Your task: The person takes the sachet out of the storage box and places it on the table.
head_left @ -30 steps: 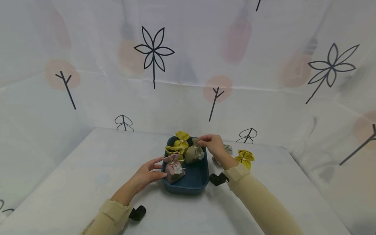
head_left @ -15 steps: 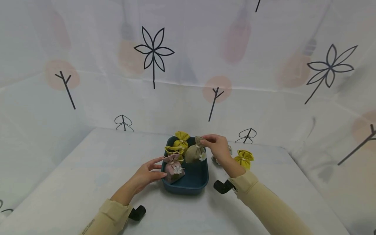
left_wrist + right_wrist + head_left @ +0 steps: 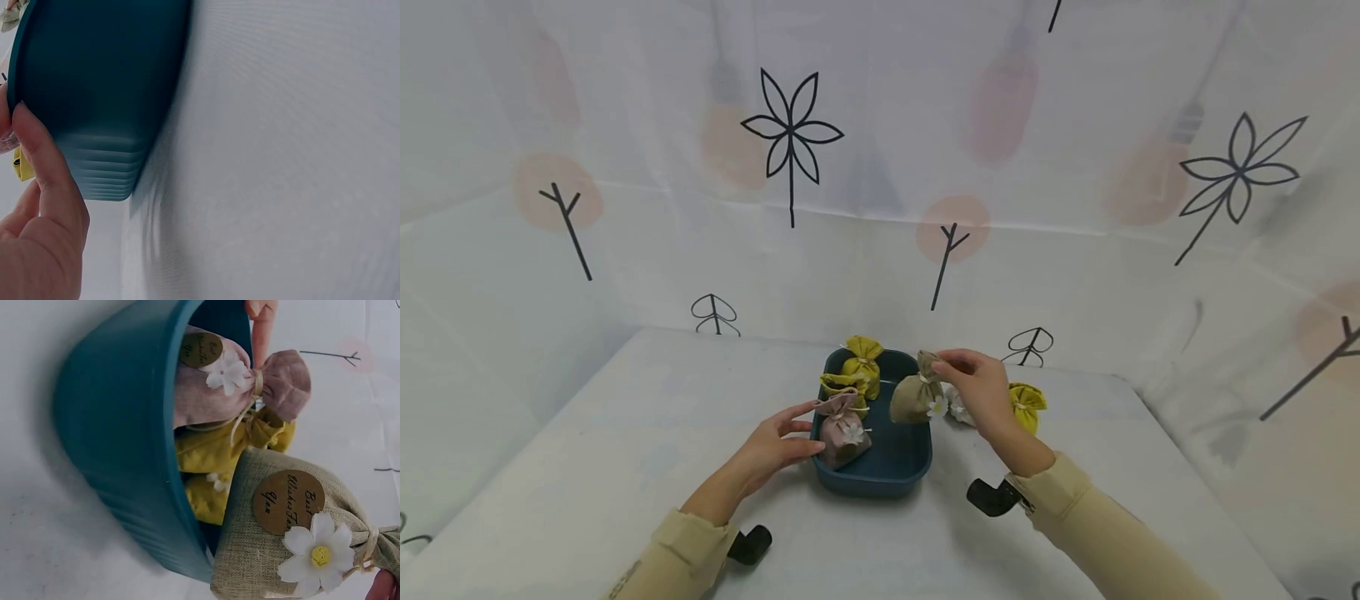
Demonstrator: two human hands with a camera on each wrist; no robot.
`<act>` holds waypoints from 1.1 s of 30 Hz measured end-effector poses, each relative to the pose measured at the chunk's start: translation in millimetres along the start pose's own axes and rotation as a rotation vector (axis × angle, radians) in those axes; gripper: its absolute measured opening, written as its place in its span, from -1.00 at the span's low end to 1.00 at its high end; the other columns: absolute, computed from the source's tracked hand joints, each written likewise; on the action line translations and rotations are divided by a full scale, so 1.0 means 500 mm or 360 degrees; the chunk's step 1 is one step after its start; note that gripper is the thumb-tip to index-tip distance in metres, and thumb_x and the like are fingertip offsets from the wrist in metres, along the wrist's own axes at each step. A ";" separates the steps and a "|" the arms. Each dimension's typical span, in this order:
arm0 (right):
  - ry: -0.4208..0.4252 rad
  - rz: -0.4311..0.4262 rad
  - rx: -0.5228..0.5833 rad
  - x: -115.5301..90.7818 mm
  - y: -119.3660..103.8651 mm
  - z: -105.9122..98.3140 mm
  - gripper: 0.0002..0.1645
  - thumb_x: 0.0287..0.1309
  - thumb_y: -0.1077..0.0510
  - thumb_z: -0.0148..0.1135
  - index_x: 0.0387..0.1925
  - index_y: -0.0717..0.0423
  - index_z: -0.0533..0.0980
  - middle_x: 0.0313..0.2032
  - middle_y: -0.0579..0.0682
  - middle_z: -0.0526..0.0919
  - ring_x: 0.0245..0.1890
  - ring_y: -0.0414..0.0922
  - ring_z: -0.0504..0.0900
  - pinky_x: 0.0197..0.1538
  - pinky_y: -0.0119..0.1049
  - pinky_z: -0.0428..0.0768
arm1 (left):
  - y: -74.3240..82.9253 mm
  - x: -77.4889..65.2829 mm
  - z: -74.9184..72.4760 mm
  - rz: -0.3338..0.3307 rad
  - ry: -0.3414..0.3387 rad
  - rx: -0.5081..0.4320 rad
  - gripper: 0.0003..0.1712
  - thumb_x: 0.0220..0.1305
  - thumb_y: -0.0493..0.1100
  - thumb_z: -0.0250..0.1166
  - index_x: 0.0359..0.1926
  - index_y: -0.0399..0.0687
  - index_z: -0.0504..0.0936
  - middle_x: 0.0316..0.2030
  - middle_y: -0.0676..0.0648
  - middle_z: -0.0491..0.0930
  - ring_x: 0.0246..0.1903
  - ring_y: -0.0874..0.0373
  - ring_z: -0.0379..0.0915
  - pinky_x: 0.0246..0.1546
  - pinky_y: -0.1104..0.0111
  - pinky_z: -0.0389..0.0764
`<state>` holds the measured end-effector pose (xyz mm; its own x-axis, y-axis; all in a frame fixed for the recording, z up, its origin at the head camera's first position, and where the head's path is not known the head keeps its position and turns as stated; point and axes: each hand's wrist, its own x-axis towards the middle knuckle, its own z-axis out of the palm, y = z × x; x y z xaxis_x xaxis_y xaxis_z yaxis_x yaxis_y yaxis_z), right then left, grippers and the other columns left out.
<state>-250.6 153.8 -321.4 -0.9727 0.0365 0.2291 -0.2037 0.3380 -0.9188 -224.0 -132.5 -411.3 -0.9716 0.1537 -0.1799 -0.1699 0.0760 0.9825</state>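
My right hand (image 3: 981,387) pinches the gathered top of a beige drawstring pouch (image 3: 913,398) with a white flower. The pouch hangs over the right rim of a dark blue plastic tub (image 3: 891,486); a round "Best Wishes" tag shows on it in the right wrist view. At the tub's left side, my left hand (image 3: 767,450) holds the rim between thumb and fingers, as the left wrist view shows. Inside the tub, along its left side, lie a pink pouch (image 3: 844,437) and two yellow pouches, one at the back (image 3: 861,367) and one in the middle (image 3: 835,385).
To the right of the tub, on the white table (image 3: 587,467), lie a yellow pouch (image 3: 1026,404) and a greyish pouch (image 3: 958,407) partly hidden behind my right hand. A patterned white cloth (image 3: 865,267) hangs behind the table. Black wrist devices (image 3: 992,497) are at both cuffs.
My right hand has lifted the beige pouch from inside the tub and moved it right, toward the right rim. The left hand has stayed on the tub.
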 end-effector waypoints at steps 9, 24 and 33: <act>0.0098 -0.0025 0.0055 -0.023 0.022 -0.042 -0.67 0.15 0.16 0.27 -0.12 0.33 0.56 -0.24 0.08 0.64 -0.29 -0.23 0.55 -0.21 -0.41 0.53 | -0.001 0.001 0.002 -0.0006 -0.0001 -0.0007 -0.16 0.00 -0.25 0.45 0.32 0.00 0.31 0.08 -0.25 0.38 -0.13 0.05 0.48 -0.12 0.18 0.55; 0.0233 0.0002 0.0037 -0.056 0.052 -0.085 -0.63 0.13 0.14 0.30 -0.12 0.37 0.55 -0.35 -0.10 0.64 -0.34 -0.31 0.55 -0.31 -0.51 0.50 | 0.003 0.000 0.001 -0.0010 0.0015 0.0030 -0.16 0.00 -0.24 0.45 0.32 -0.01 0.30 0.08 -0.24 0.38 -0.11 0.04 0.47 -0.10 0.18 0.55; 0.0267 0.0035 -0.0002 -0.065 0.076 -0.095 -0.68 0.14 0.21 0.28 -0.14 0.40 0.55 -0.30 0.04 0.64 -0.39 -0.33 0.55 -0.31 -0.48 0.54 | 0.003 -0.001 0.001 -0.0007 0.0018 0.0029 -0.17 0.00 -0.25 0.44 0.32 -0.01 0.31 0.07 -0.24 0.38 -0.12 0.05 0.47 -0.11 0.19 0.55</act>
<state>-221.3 210.1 -348.5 -0.9447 0.2006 0.2594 -0.1821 0.3368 -0.9238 -223.6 -131.8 -409.7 -0.9727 0.1419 -0.1838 -0.1715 0.0948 0.9806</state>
